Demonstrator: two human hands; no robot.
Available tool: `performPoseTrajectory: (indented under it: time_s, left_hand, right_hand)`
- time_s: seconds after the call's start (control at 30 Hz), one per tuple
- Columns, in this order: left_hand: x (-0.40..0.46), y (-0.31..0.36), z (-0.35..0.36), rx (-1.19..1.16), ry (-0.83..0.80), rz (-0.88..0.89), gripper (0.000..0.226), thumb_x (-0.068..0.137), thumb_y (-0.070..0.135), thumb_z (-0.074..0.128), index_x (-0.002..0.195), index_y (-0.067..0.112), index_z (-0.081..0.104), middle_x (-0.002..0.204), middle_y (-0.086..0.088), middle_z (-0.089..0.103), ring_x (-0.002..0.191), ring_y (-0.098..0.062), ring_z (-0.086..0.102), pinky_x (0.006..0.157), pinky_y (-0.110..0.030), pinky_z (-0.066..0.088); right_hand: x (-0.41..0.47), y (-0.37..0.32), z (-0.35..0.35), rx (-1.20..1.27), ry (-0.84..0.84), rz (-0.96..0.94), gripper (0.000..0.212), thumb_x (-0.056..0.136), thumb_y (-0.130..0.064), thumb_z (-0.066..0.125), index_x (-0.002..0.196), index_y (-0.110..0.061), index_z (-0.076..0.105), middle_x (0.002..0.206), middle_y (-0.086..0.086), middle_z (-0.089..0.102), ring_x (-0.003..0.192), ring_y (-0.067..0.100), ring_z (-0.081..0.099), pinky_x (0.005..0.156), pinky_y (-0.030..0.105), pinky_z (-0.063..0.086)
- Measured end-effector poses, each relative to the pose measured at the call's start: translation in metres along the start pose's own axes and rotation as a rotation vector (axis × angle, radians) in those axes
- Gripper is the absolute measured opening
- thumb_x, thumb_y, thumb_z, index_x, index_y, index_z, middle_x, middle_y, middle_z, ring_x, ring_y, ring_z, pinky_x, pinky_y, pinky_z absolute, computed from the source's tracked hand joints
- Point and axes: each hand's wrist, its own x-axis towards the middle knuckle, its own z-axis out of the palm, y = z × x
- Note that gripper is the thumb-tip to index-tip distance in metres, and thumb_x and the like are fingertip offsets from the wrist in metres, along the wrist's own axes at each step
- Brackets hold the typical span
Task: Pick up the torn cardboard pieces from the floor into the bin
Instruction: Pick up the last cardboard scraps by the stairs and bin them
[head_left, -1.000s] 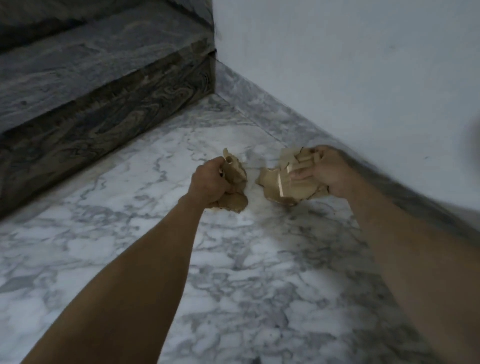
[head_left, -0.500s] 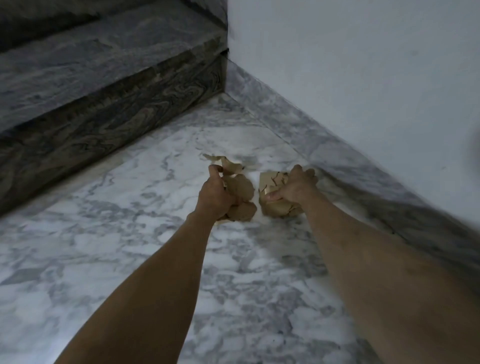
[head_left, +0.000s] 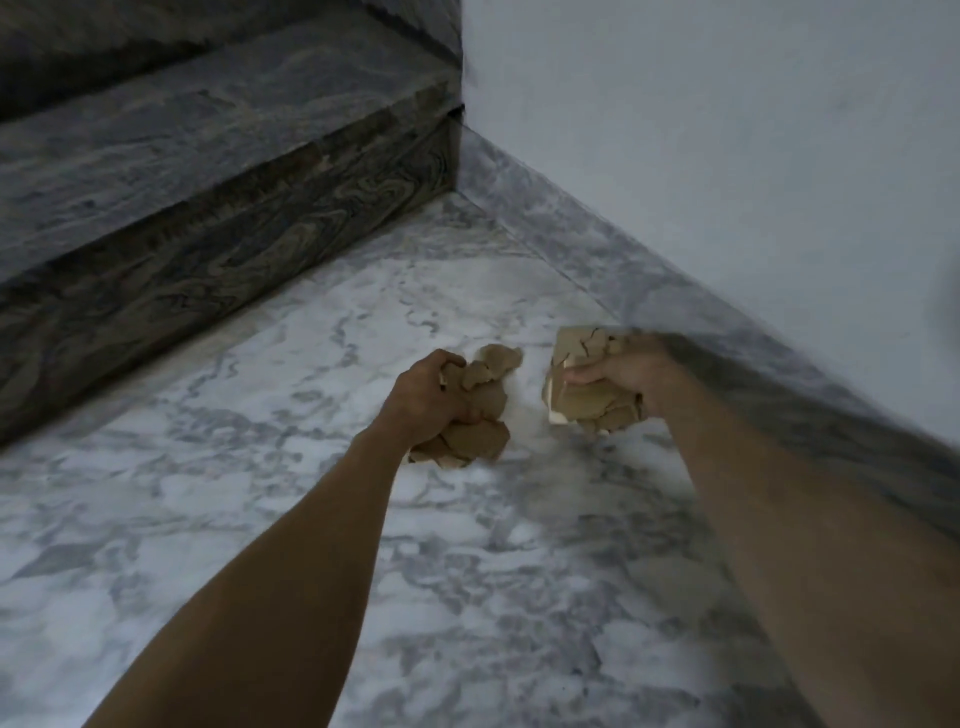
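The torn cardboard pieces are all off the floor here, split into two brown bundles, one in each fist. The left bundle (head_left: 475, 410) is a crumpled clump of ragged scraps, some sticking up above the knuckles and a wider flap hanging below the fist. The left hand (head_left: 428, 402) grips it with fingers curled tight round the middle of the clump, back of the hand toward the camera. The right bundle (head_left: 584, 387) looks flatter and stiffer, several cracked scraps stacked together with a pale edge showing along its left side. The right hand (head_left: 628, 376) clamps that stack, thumb lying across its near face and the other fingers wrapped behind, though this hand is blurred and the fingertips are hard to make out. The two bundles sit near each other at about the same height, apart, with a strip of bare floor showing between them.

Both bare forearms reach in from the bottom of the view, held above a white and grey veined marble floor (head_left: 260, 493). To the right a grey marble skirting (head_left: 701, 312) runs along the foot of a plain white wall (head_left: 727, 130). At upper left a dark, swirl-patterned stone step (head_left: 234, 223) rises from the floor and meets the wall in the corner
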Motion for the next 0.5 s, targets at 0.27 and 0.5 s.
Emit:
performPoseTrajectory:
  time_s: [0.27,0.5]
  left_hand:
    - [-0.007,-0.028,-0.036,0.024,-0.016,-0.046,0.048,0.08,0.02,0.082,0.123,0.026,0.062,0.121,-0.006,0.065,0.105,-0.021,0.064,0.087,-0.039,0.058]
    - [-0.017,-0.028,-0.031,0.177,0.044,-0.011,0.031,0.096,0.022,0.059,0.127,0.018,0.061,0.125,-0.01,0.064,0.105,-0.025,0.06,0.077,-0.025,0.042]
  right_hand:
    - [-0.012,-0.053,0.028,-0.46,-0.187,-0.333,0.081,0.06,-0.021,0.096,0.13,-0.021,0.056,0.13,0.002,0.06,0.112,0.021,0.059,0.077,0.027,0.05]
    - [0.006,-0.034,0.09,-0.86,-0.242,-0.371,0.095,0.063,-0.02,0.094,0.141,-0.025,0.039,0.143,0.007,0.048,0.12,0.028,0.051,0.094,0.037,0.048]
